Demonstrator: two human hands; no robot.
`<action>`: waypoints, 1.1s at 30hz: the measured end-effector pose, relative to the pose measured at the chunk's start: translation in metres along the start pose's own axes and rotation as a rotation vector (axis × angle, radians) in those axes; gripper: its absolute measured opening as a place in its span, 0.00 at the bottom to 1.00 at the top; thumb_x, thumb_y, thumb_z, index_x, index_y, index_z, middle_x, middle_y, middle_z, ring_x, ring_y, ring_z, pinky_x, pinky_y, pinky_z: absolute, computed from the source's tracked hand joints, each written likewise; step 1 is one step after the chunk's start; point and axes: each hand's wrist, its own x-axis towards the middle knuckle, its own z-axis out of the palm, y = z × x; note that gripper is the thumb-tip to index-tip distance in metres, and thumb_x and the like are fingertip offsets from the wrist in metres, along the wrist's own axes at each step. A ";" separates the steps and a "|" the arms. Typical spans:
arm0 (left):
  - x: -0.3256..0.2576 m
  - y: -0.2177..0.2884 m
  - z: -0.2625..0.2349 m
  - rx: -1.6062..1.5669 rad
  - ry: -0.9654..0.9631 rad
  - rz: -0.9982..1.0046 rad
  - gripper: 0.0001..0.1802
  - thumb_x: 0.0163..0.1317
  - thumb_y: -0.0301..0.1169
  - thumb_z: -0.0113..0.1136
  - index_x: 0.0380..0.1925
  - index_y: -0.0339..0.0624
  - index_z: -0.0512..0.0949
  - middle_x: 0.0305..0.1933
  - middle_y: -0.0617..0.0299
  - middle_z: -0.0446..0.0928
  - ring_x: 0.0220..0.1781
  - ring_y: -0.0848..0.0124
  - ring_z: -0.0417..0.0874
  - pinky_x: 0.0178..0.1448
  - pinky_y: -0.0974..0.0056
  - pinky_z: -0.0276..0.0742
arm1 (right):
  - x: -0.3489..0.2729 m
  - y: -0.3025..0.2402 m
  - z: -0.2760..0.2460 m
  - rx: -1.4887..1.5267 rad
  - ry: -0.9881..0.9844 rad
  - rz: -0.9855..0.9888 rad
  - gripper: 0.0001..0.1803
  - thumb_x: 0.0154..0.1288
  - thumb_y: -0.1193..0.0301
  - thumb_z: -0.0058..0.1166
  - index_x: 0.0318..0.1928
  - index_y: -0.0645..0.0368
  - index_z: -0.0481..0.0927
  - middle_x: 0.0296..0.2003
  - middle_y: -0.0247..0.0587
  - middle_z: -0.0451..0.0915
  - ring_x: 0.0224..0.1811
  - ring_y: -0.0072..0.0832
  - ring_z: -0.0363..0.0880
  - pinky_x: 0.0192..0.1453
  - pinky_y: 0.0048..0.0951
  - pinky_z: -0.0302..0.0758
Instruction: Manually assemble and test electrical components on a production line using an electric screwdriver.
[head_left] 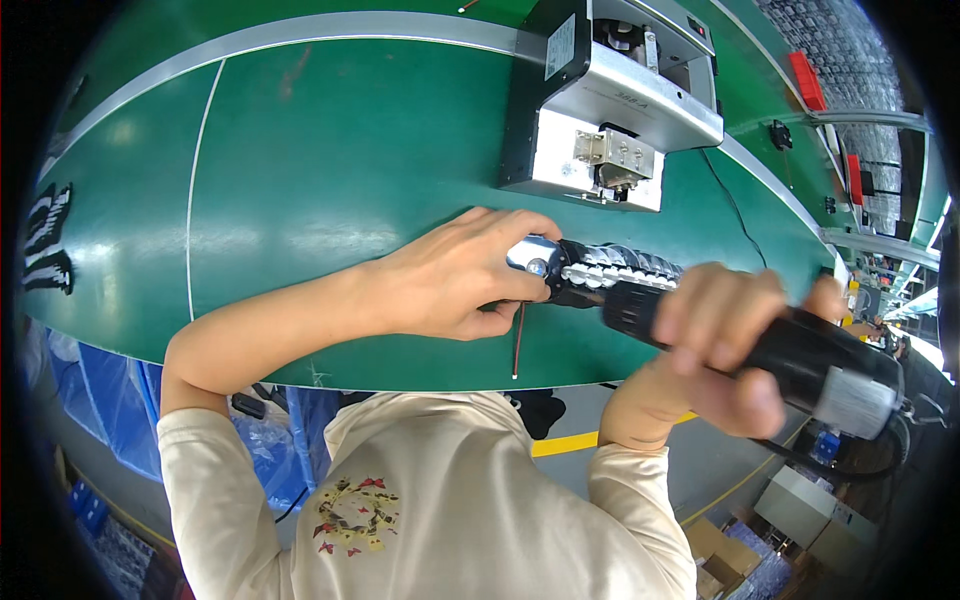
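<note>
While the left hand (455,275) rests at the middle of the frame, its thumb and fingers are curled closely around the shiny chrome end of a black-and-silver device (620,268), which lies on the green table (330,130) just right of centre. A row of pale, ridged segments runs along the device toward the right hand (725,335). That hand, right of centre and slightly blurred, is wrapped firmly around the black body of a corded electric screwdriver (800,355), its nose pointing left at the device. Whether the bit touches the device cannot be told.

Below the left hand's fingertips, a thin red wire (517,345) with a pale tip lies on the table. At the upper right of centre stands a silver-and-black benchtop machine (620,110) with a metal block on its front, and a black cable (737,205) curves down from its right side. A black-and-white patterned item (48,240) lies at the left edge of the frame, and blue plastic bags (110,395) hang at the lower left, beyond the table's edge.
</note>
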 end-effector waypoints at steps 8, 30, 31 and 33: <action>0.002 0.003 -0.100 0.127 -0.214 -0.126 0.19 0.35 0.25 0.70 0.32 0.47 0.79 0.58 0.57 0.75 0.62 0.53 0.72 0.63 0.49 0.64 | 0.007 -0.018 -0.042 -0.041 0.229 -0.113 0.38 0.60 0.70 0.59 0.69 0.62 0.59 0.25 0.35 0.74 0.16 0.24 0.69 0.25 0.31 0.71; -0.002 -0.150 -0.237 0.098 0.900 -0.591 0.22 0.77 0.45 0.48 0.38 0.34 0.77 0.33 0.56 0.82 0.32 0.69 0.85 0.35 0.69 0.78 | -0.003 -0.012 -0.050 -0.128 0.327 -0.099 0.31 0.58 0.70 0.62 0.56 0.63 0.60 0.20 0.35 0.71 0.15 0.27 0.70 0.23 0.32 0.74; -0.007 -0.124 -0.231 0.034 0.822 -0.642 0.24 0.79 0.45 0.42 0.36 0.34 0.76 0.30 0.58 0.81 0.28 0.71 0.84 0.31 0.70 0.76 | -0.005 -0.012 -0.049 -0.135 0.340 -0.092 0.31 0.58 0.70 0.62 0.56 0.63 0.60 0.20 0.35 0.71 0.15 0.26 0.70 0.23 0.32 0.73; -0.034 -0.099 -0.217 0.170 0.617 -0.752 0.27 0.80 0.46 0.39 0.32 0.35 0.76 0.29 0.59 0.80 0.26 0.75 0.77 0.32 0.69 0.71 | -0.005 -0.011 -0.044 -0.133 0.351 -0.074 0.31 0.58 0.70 0.61 0.57 0.64 0.59 0.20 0.35 0.71 0.15 0.26 0.70 0.23 0.32 0.73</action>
